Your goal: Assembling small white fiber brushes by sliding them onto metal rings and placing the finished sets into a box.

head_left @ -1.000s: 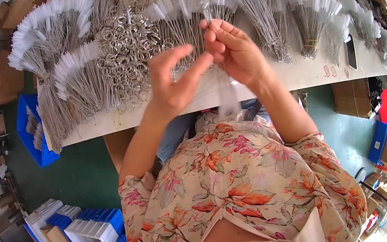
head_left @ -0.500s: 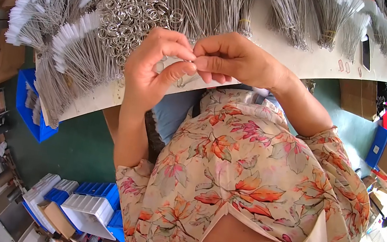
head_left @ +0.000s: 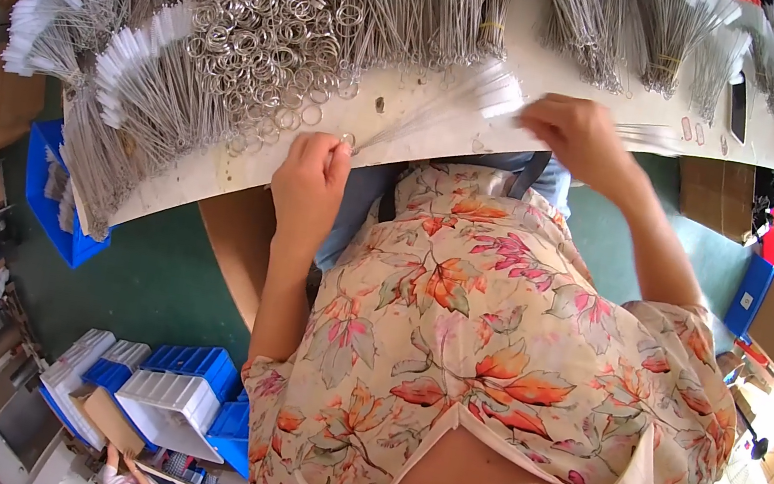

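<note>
My left hand [head_left: 313, 175] is closed at the near table edge, with a small metal ring [head_left: 347, 140] at its fingertips. From that ring a fan of thin wire brushes [head_left: 497, 92] with white bristle ends spreads right across the tabletop, slightly blurred. My right hand [head_left: 573, 140] is just right of the bristle ends, its fingers bent together. More thin brushes [head_left: 649, 134] stick out to the right from under it, smeared by motion. They seem held in its palm; the fingers hide their other ends.
A heap of metal rings [head_left: 259, 29] lies on the table [head_left: 182, 194] among bundles of wire brushes [head_left: 164, 85]. More bundles [head_left: 668, 33] line the far side. A phone [head_left: 738, 107] rests at the right. A blue crate [head_left: 61, 190] stands below the left corner; stacked bins [head_left: 181, 392] are behind.
My hands, together half a second ago, have parted. The left came down toward the table edge, the right moved right. The fan of brushes and those under the right hand now show.
</note>
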{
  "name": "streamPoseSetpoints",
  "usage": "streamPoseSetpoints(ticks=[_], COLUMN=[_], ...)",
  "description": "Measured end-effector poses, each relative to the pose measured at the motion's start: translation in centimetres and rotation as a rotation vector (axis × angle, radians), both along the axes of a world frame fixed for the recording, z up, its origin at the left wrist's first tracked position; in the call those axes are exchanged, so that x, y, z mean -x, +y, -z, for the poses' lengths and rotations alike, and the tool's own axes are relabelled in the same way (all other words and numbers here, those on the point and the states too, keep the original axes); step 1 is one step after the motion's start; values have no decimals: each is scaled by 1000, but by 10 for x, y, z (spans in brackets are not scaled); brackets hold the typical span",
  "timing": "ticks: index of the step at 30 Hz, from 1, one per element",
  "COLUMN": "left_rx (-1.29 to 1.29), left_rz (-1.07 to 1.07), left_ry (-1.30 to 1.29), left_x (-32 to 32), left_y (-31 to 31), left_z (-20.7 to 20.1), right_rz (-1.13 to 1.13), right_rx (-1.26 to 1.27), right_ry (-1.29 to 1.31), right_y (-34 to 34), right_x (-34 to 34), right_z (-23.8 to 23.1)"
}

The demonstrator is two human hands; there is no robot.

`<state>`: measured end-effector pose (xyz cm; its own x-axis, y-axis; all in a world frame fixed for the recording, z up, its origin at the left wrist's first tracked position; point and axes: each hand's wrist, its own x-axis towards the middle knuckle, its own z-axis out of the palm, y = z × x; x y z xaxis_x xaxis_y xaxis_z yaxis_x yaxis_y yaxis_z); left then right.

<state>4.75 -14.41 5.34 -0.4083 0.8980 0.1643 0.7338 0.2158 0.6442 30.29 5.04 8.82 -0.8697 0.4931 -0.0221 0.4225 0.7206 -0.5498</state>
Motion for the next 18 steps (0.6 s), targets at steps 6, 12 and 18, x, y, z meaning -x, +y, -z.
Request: streamPoseSetpoints(ticks=[6, 12, 18], left_rx=[-274, -332, -353], left_rz=[60, 339, 439], left_ry=[-709, -646, -452], left_x=[4, 26, 28], left_y=[16, 25, 37], left_z=[-53, -97, -106], right_rz=[-192, -287, -186], right_rx=[121, 537, 965], right_ry=[435, 562, 358], right_y=[-59, -44, -39], right_x=[99, 113, 105], right_z=[-18, -35, -50])
